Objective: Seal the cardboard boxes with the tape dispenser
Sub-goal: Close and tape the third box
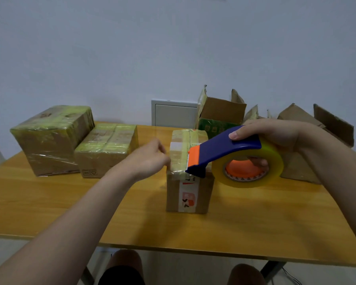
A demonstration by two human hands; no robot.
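Works at a yellow-brown wooden table [70,202], with a small brown cardboard box with a printed label [189,194] standing near mid-table. Sets left hand [150,159] against the box's top left edge, fingers curled together; cannot tell whether pinching anything. Clamps right hand [275,136] on a blue-and-orange tape dispenser with a clear yellowish roll [224,149], thumb on top, fingers through the core, orange blade end touching the box top. Farther left, two tape-wrapped cardboard boxes [49,140] side by side; farther right, open cardboard boxes [220,116].
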